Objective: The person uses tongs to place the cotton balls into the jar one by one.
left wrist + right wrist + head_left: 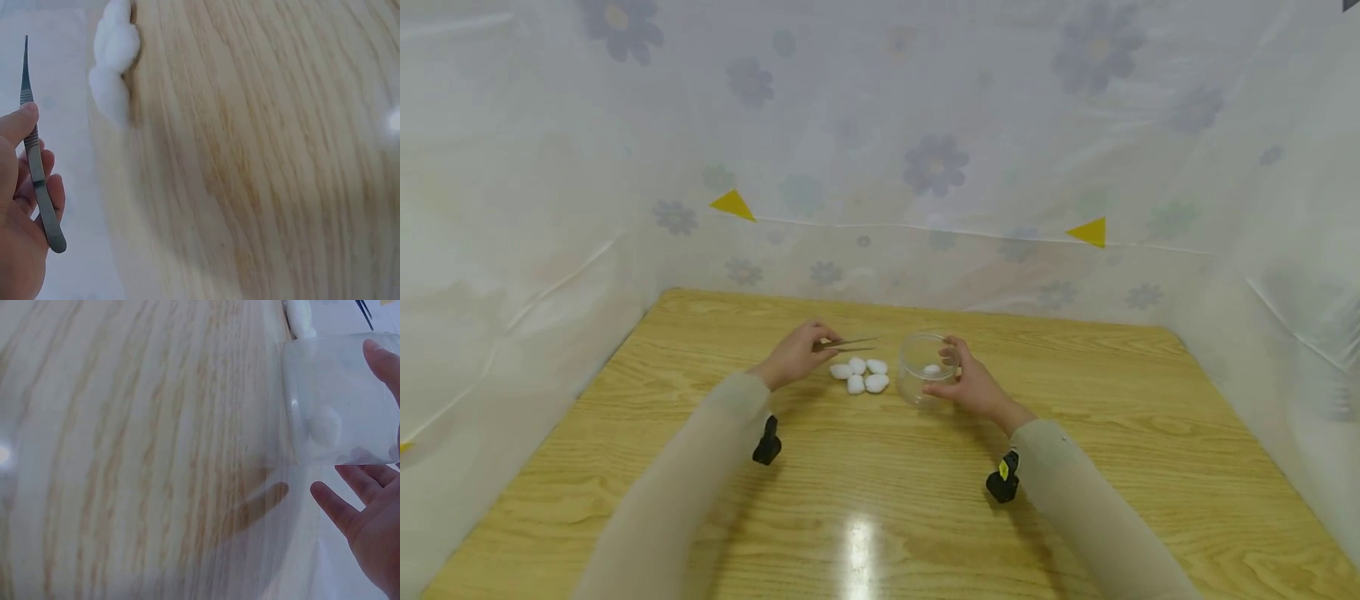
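In the head view my left hand (799,355) pinches a pair of metal tweezers (39,167), whose two tips stand apart and point right. Just below and right of the tips, several white cotton balls (857,385) lie in a cluster on the wooden table. My right hand (974,386) grips a clear, open-topped jar (912,390) from its right side, thumb at the near wall and fingers at the far one. Inside the jar, low down, sits a single cotton ball (325,429). The jar stands upright right of the cluster.
The wooden table (880,475) ends at a flower-patterned plastic sheet (865,150) behind and pale sheets at both sides. Two yellow triangles (1088,232) mark the back sheet. A black wrist camera (767,442) hangs below the left sleeve, another (1002,483) below the right.
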### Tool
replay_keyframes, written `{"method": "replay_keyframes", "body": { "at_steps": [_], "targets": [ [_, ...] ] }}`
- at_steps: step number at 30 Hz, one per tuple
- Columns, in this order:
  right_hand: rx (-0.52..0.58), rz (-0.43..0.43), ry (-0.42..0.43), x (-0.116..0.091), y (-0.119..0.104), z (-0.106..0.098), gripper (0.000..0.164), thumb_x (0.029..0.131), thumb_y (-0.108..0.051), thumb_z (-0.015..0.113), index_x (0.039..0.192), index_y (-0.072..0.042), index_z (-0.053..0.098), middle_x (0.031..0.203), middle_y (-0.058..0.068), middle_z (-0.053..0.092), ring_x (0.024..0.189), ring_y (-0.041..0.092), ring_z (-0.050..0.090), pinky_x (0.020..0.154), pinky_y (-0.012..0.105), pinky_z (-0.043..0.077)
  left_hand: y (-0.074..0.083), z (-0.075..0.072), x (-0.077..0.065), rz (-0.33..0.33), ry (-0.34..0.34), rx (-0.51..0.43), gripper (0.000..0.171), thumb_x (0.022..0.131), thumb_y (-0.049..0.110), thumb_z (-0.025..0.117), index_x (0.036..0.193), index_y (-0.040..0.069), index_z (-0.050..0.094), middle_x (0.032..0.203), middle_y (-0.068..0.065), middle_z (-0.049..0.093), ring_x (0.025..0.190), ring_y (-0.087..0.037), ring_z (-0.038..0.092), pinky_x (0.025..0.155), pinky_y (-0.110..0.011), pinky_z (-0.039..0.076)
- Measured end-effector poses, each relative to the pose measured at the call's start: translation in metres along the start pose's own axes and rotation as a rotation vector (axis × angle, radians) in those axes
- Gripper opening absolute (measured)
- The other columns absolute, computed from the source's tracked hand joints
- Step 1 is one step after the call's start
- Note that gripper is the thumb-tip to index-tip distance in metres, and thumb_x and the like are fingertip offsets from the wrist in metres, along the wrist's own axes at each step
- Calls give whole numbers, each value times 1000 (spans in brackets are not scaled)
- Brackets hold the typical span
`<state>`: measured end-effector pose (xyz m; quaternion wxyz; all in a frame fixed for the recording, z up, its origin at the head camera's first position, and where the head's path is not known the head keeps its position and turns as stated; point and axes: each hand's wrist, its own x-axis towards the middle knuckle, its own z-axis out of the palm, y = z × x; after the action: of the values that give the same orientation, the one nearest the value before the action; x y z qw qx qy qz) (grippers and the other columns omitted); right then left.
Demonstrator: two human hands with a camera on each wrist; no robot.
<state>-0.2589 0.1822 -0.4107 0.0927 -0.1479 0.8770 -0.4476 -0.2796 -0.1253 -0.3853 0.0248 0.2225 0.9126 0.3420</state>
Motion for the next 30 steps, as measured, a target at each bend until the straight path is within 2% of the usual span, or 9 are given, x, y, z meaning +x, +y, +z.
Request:
{"method": "replay_keyframes", "body": {
  "at_steps": [14, 22, 30],
  "targets": [
    [-10, -8, 5, 0, 0, 0, 91, 82, -26, 73, 148, -11, 12, 148, 20, 31, 135, 36, 32, 100, 52, 39, -21, -5, -19, -38, 13, 12, 24, 93, 12, 58, 114, 0, 62, 113, -17, 53, 94, -27, 58, 83, -42, 50],
    [-17, -5, 5, -1, -2, 0, 91, 82, -25, 73, 148, -10, 12, 148, 21, 30, 135, 37, 32, 101, 53, 38, -35, -3, -24, -52, 3, 38, 24, 93, 14, 58, 112, 1, 64, 107, -15, 55, 94, -27, 57, 83, -42, 49],
    [-22, -3, -4, -1, -1, 0, 91, 83, -27, 72, 148, -10, 11, 148, 20, 30, 135, 36, 32, 100, 52, 39, -47, -2, -29, -75, -20, 34, 23, 94, 15, 58, 112, 2, 63, 109, -14, 54, 96, -27, 56, 84, -44, 48]
  ]
}}
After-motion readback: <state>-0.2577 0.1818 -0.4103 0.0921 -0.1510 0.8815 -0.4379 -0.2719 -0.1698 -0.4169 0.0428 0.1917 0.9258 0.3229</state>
